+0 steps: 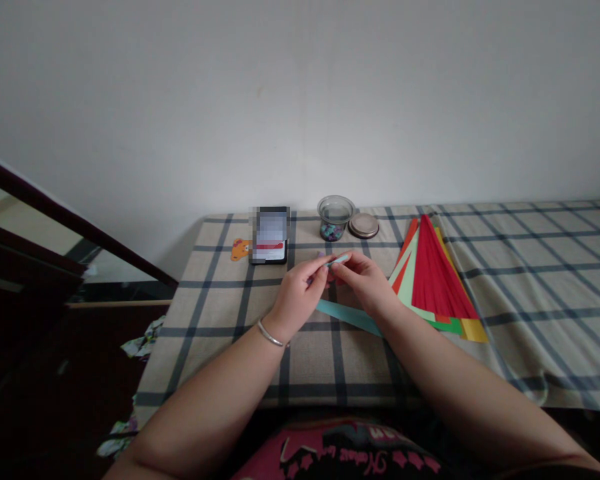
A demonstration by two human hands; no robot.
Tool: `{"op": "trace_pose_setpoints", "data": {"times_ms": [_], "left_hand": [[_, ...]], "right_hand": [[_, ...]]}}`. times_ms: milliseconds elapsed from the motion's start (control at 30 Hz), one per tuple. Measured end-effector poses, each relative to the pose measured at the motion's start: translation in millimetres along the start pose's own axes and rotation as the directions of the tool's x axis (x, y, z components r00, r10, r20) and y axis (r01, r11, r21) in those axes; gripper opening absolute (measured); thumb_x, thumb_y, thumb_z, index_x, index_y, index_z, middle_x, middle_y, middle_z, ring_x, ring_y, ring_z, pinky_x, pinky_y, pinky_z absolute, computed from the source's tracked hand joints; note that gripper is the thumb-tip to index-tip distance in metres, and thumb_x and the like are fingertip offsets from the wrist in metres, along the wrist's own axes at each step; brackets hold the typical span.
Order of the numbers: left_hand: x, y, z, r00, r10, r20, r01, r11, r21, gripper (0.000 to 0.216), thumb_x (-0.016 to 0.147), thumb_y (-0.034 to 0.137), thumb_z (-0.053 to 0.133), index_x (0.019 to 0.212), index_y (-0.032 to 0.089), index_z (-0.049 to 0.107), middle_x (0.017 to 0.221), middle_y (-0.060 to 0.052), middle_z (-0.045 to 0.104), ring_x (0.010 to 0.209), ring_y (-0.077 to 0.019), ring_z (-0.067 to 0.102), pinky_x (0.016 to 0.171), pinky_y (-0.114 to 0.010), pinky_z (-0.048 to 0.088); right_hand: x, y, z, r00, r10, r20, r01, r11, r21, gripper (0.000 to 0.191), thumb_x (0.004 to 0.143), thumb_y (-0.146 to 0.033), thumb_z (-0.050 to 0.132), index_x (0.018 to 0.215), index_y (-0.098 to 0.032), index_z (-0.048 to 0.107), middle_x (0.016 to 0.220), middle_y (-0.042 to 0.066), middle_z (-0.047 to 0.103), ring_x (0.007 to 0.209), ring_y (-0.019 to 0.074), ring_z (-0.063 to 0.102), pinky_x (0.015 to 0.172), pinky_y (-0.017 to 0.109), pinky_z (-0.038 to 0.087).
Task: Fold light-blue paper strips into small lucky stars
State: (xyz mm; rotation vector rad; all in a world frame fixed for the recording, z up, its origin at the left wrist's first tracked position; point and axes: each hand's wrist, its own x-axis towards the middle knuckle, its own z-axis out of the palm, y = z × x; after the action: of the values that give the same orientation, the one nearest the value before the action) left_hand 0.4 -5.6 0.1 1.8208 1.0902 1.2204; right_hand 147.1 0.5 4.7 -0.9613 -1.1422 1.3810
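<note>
My left hand (303, 288) and my right hand (361, 279) meet over the checked tablecloth (220, 313), both pinching a narrow teal paper strip (347, 315). The strip's upper end sits between the fingertips of both hands, and its tail trails down onto the cloth under my right wrist. A silver bangle circles my left wrist. Just right of my right hand lies a fan of coloured paper strips (437, 280), red on top with green, yellow and orange beneath.
At the table's back edge stand a phone (269, 235), a small clear jar (335, 217) with coloured bits inside and its round lid (364, 225). An orange bear sticker (241, 249) lies left of the phone. A white wall rises behind; dark furniture stands left.
</note>
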Motion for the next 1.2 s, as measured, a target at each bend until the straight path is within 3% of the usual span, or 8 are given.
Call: {"op": "trace_pose_setpoints", "data": {"times_ms": [333, 467, 567, 733, 1000, 1200], "left_hand": [[0, -1, -2, 0.991, 0.131, -0.009, -0.129, 0.982, 0.136, 0.028, 0.092, 0.022, 0.049, 0.114, 0.018, 0.066, 0.105, -0.008, 0.072, 0.087, -0.0166, 0.068, 0.078, -0.028, 0.057], [-1, -2, -1, 0.997, 0.071, -0.016, -0.07, 0.997, 0.037, 0.025, 0.092, 0.024, 0.049, 0.112, 0.017, 0.063, 0.103, -0.008, 0.07, 0.078, -0.0133, 0.067, 0.071, -0.026, 0.057], [-2, -2, 1, 0.999, 0.031, -0.01, -0.032, 0.993, -0.11, 0.021, 0.091, 0.026, 0.051, 0.107, 0.017, 0.061, 0.089, -0.005, 0.068, 0.07, -0.0108, 0.064, 0.065, -0.022, 0.056], [-2, 2, 3, 1.0, -0.007, 0.017, 0.012, 0.943, -0.331, 0.019, 0.09, 0.031, 0.054, 0.101, 0.016, 0.06, 0.071, 0.0, 0.062, 0.063, -0.0089, 0.061, 0.061, -0.02, 0.055], [-4, 8, 2, 0.998, -0.053, -0.014, 0.043, 0.917, -0.396, 0.022, 0.087, 0.032, 0.059, 0.1, 0.016, 0.067, 0.074, -0.002, 0.068, 0.062, -0.0094, 0.063, 0.062, -0.021, 0.056], [-2, 12, -2, 0.999, -0.03, 0.016, 0.034, 0.914, -0.405, 0.024, 0.087, 0.035, 0.059, 0.099, 0.017, 0.07, 0.067, 0.0, 0.066, 0.06, -0.0101, 0.061, 0.062, -0.023, 0.055]], "right_hand": [[1, 3, -1, 1.0, -0.005, -0.016, 0.005, 0.999, 0.039, 0.035, 0.064, -0.05, 0.078, 0.067, -0.02, 0.059, 0.062, -0.003, 0.062, 0.059, 0.0108, 0.056, 0.061, 0.025, 0.046], [1, 1, 0, 1.0, -0.017, -0.016, 0.018, 0.999, 0.044, 0.034, 0.066, -0.048, 0.077, 0.066, -0.019, 0.06, 0.059, -0.004, 0.059, 0.056, 0.009, 0.052, 0.058, 0.024, 0.043], [-1, 0, -1, 1.0, 0.017, 0.005, -0.017, 0.996, 0.083, 0.032, 0.067, -0.046, 0.077, 0.067, -0.019, 0.061, 0.059, -0.005, 0.06, 0.056, 0.0091, 0.054, 0.058, 0.023, 0.043], [-4, 0, -2, 0.986, 0.106, 0.13, -0.136, 0.959, 0.247, 0.026, 0.072, -0.042, 0.075, 0.071, -0.02, 0.062, 0.062, -0.003, 0.066, 0.058, 0.0123, 0.061, 0.063, 0.028, 0.049], [-3, -1, -4, 0.964, 0.17, 0.206, -0.23, 0.92, 0.318, 0.025, 0.07, -0.039, 0.077, 0.071, -0.018, 0.064, 0.064, 0.0, 0.068, 0.059, 0.0131, 0.063, 0.063, 0.027, 0.049], [-3, -2, -4, 0.956, 0.176, 0.233, -0.243, 0.923, 0.298, 0.027, 0.071, -0.041, 0.076, 0.072, -0.018, 0.062, 0.063, 0.0, 0.064, 0.058, 0.0113, 0.058, 0.056, 0.024, 0.042]]}}
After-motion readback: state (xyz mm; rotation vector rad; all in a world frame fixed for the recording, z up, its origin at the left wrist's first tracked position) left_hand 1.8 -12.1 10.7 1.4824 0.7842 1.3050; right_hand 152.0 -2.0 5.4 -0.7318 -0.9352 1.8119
